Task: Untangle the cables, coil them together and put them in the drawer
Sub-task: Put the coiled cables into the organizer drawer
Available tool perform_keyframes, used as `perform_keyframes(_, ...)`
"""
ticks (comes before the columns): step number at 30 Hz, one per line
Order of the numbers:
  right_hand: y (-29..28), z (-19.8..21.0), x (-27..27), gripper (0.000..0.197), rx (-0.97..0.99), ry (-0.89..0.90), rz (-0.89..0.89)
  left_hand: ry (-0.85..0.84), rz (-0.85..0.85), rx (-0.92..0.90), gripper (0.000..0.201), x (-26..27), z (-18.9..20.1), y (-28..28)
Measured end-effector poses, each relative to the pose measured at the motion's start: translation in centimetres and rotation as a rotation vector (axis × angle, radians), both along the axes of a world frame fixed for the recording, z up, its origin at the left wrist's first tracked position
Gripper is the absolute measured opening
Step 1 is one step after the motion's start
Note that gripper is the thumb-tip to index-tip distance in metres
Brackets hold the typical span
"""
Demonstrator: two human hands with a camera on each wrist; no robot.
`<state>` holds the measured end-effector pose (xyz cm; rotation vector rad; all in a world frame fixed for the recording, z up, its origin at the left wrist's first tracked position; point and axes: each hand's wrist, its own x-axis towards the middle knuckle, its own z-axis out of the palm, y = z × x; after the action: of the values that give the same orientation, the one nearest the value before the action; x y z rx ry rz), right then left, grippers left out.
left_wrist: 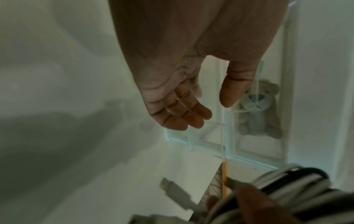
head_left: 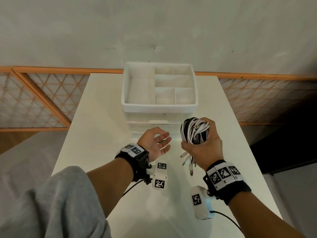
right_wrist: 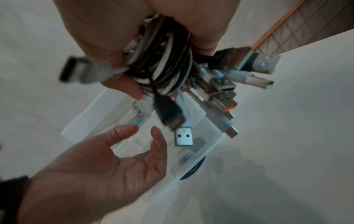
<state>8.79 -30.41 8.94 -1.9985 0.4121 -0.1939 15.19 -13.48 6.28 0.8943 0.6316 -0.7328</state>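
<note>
Right hand (head_left: 205, 146): fingers wrapped around coiled black and white cables (head_left: 194, 130), plugs (head_left: 187, 163) dangling below the grip. Left hand (head_left: 155, 143): palm up, fingers relaxed, holding nothing, just beside the bundle. Drawer unit (head_left: 158, 103): on the counter (head_left: 96, 127), beyond both hands.

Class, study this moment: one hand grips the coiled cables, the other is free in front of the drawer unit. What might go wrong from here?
1. The right hand alone grips the cable bundle; nothing ties it, so it may spring loose.
2. Connector ends dangle below the fist and might snag on the drawer unit.
3. The left hand is open and must still pull a drawer.
</note>
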Motion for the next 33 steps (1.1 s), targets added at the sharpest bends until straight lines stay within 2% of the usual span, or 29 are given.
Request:
perform_keyframes(2, -0.1, 0.0, -0.1, 0.076, 0.018, -0.014, 0.005, 0.01, -0.01, 0.012, 0.009, -1.6, -0.7, 0.3)
perform_keyframes(4, -0.2, 0.2, -0.3, 0.076, 0.034, -0.03, 0.012, 0.014, -0.059, 0.023, 0.013, -4.0, -1.5, 1.0)
perform_keyframes(7, 0.0, 1.1, 0.0, 0.075, 0.045, -0.069, 0.042, -0.009, -0.244, 0.068, 0.013, -6.7, -1.4, 2.5)
perform_keyframes(9, 0.3, 1.9, 0.4, 0.075, 0.041, -0.109, 0.067, -0.118, -0.426, 0.171, 0.011, -7.4, -0.3, 3.5)
perform_keyframes(11, 0.9, 2.9, 1.0, 0.076, 0.027, -0.148, 0.097, -0.305, -0.492, 0.253, 0.01, -7.0, 1.3, 4.4)
perform_keyframes(13, 1.5, 3.8, 1.9, 0.078, 0.007, -0.17, 0.132, -0.516, -0.455, 0.43, 0.015, -5.9, 2.7, 5.1)
perform_keyframes(15, 2.3, 4.6, 2.9, 0.079, -0.019, -0.187, 0.164, -0.649, -0.467, 0.687, 0.031, -4.9, 3.2, 5.7)
perform_keyframes(18, 3.6, 4.9, 4.3, 0.081, -0.072, -0.184, 0.208, -0.662, -0.723, 0.918, 0.05, -5.2, 2.9, 6.6)
perform_keyframes(21, 4.7, 4.3, 5.2, 0.081, -0.141, -0.132, 0.275, -0.711, -0.893, 1.001, 0.046, -5.9, 2.7, 7.3)
perform_keyframes(24, 5.4, 3.4, 5.8, 0.082, -0.3, -0.078, 0.402, -0.753, -0.83, 1.026, 0.033, -5.6, 3.4, 7.9)
perform_keyframes(26, 5.8, 3.1, 6.2, 0.084, -0.443, -0.061, 0.54, -0.829, -0.607, 1.099, 0.027, -4.9, 4.2, 8.1)
perform_keyframes(28, 6.2, 2.5, 6.5, 0.088, -0.571, -0.028, 0.674, -0.911, -0.357, 1.091, 0.04, -4.3, 5.2, 7.9)
perform_keyframes(29, 6.5, 2.2, 6.6, 0.089, -0.613, -0.015, 0.719, -0.964, -0.291, 1.064, 0.051, -4.0, 5.5, 7.8)
perform_keyframes(31, 7.0, 1.4, 6.8, 0.09, -0.654, 0.011, 0.77, -1.082, -0.323, 1.031, 0.067, -3.4, 5.6, 7.5)
perform_keyframes(33, 7.2, 0.7, 6.9, 0.088, -0.661, 0.061, 0.789, -1.166, -0.523, 1.028, 0.074, -3.3, 4.8, 7.3)
